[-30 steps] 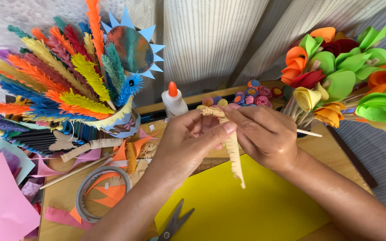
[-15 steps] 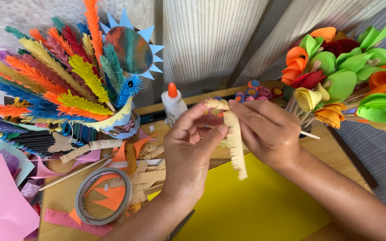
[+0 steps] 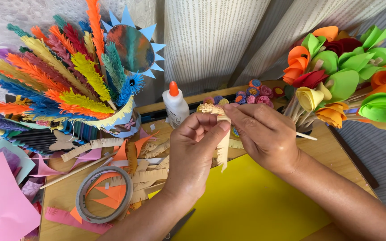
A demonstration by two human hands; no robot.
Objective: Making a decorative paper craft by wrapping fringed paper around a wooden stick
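A wooden table (image 3: 331, 154) is being used as the work surface, backed by a striped pale curtain (image 3: 211, 40) and a lace cloth at left. A yellow paper sheet (image 3: 255, 205) is lying flat under the hands. A fan of coloured fringed paper feathers (image 3: 54, 85), too many to count, is standing at left with one blue-rayed painted disc (image 3: 132, 48) above it. One bouquet of paper flowers (image 3: 345, 76), orange, green, red and yellow, is being held on sticks at right. One pink paper sheet (image 3: 1, 205) is lying at bottom left. One tape roll (image 3: 103, 194) is resting on orange scraps. One white glue bottle (image 3: 175, 106) with an orange cap is standing behind the hands. A cluster of small rolled paper buds (image 3: 258, 93) is seen beside it. A cream fringed paper strip (image 3: 222, 140) is being pinched above the yellow sheet, its tail hanging down between the hands. The left hand (image 3: 193, 154) is curled nearly closed, thumb pressing the strip. The right hand (image 3: 266, 134) is being closed on the strip's top and a thin stick (image 3: 307, 136).
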